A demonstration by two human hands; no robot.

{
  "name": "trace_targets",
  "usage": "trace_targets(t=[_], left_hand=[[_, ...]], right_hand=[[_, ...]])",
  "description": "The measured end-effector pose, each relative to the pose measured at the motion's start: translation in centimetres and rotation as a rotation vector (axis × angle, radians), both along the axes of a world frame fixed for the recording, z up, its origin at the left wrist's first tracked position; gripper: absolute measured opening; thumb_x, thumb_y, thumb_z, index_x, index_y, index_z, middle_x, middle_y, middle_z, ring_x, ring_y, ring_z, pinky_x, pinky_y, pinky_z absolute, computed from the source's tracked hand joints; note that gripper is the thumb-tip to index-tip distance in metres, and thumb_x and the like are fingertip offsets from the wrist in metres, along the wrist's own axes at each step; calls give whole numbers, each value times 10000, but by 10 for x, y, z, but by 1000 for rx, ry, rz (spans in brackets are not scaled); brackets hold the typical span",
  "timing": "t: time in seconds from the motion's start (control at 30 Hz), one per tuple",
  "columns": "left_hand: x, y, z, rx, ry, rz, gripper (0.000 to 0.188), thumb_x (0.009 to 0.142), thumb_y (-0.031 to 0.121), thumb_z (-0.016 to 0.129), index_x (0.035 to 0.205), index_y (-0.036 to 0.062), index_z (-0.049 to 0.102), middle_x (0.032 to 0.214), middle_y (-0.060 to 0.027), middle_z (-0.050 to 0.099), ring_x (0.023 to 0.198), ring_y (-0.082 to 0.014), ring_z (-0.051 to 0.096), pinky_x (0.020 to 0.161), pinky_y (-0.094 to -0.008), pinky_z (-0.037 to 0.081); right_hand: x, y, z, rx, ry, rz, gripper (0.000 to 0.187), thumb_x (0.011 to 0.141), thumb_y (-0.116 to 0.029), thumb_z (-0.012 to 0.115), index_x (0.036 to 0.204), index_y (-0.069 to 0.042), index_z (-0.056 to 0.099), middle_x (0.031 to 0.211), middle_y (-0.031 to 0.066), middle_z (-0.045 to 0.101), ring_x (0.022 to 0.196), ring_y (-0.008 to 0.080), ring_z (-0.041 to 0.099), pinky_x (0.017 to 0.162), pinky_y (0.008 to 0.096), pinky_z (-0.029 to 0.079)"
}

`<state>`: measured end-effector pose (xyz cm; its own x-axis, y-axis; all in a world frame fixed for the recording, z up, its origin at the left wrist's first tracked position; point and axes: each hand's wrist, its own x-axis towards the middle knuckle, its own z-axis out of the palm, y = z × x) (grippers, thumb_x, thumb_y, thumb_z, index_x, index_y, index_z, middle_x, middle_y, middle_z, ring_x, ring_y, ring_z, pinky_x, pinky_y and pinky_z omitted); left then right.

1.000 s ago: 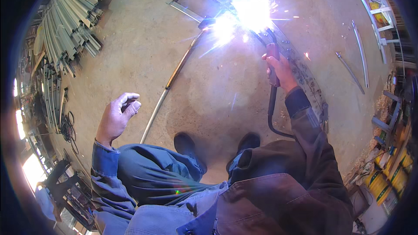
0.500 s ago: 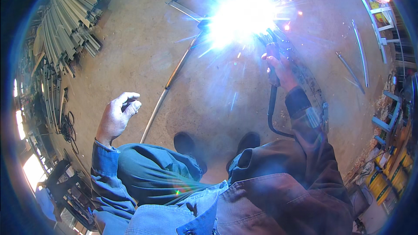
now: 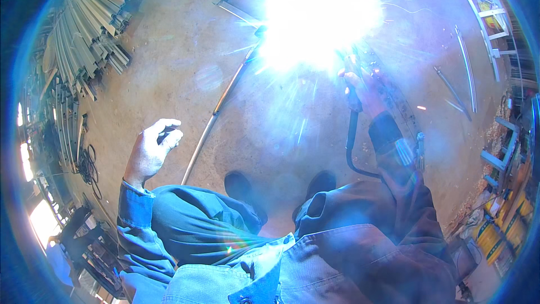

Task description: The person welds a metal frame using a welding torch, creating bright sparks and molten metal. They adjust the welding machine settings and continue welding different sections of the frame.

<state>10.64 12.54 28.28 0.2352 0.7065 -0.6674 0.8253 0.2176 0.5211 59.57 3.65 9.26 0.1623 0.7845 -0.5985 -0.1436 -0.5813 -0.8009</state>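
Note:
My right hand (image 3: 367,91) grips the handle of a welding torch (image 3: 354,100), whose black cable bends down toward my right forearm. A white-blue welding arc (image 3: 320,19) blazes at its front end; the glare hides the torch tip and the metal under it. Part of a metal frame (image 3: 239,12) shows left of the glare. My left hand (image 3: 151,149) hangs in the air above my left knee, fingers loosely bent, thumb apart from them, holding nothing. Nearest to it, a long thin rod or pipe (image 3: 209,125) slants across the floor up to the arc.
Many metal profiles (image 3: 93,19) lie fanned out at the far left, with a coiled black cable (image 3: 88,169) below. Loose metal strips (image 3: 466,70) lie on the right floor, near a white frame (image 3: 488,28), a blue-grey bracket (image 3: 502,146) and yellow containers (image 3: 500,233).
The arc's glare has grown larger and brighter, hiding more of the torch's front. Sparks have shifted. Both hands stay in nearly the same place.

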Motion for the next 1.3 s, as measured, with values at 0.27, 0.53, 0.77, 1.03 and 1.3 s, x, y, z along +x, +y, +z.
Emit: trace_targets(t=[0.27,0.53,0.77,1.03,1.3], left_hand=[[-4,1,-6,-8,-38,38,321,1056,185,656,1301,-23,651,1084,-93,726,999,-152,706,914,-314,598],[2,2,-4,16,-16,30,311,1032,179,687,1276,-13,670,1032,-87,738,953,-139,695,865,-302,580],[-3,5,-12,11,-63,35,339,1020,211,688,1255,-31,654,922,-79,716,880,-143,675,814,-313,545],[0,8,-14,2,-64,27,341,1026,217,690,1260,-28,655,937,-79,717,877,-143,681,808,-303,548],[2,9,-13,7,-40,-4,359,1033,241,684,1267,-29,657,964,-97,731,885,-155,698,810,-302,553]], right_hand=[[5,3,-35,24,20,-68,266,1015,-148,617,1269,-71,643,1038,9,700,677,78,586,591,259,523],[7,0,-39,60,-119,-16,213,1017,-163,618,1195,-66,680,938,3,683,687,79,595,584,258,514],[7,1,-23,129,86,-22,452,1015,-196,555,1416,6,510,1230,109,687,654,80,590,565,283,558],[13,-5,-10,64,156,-49,433,1013,-137,542,1417,15,514,1227,98,696,646,94,590,556,285,552],[2,-5,-4,111,120,-80,398,1014,-187,555,1342,35,583,1159,100,709,638,79,590,531,260,540]])
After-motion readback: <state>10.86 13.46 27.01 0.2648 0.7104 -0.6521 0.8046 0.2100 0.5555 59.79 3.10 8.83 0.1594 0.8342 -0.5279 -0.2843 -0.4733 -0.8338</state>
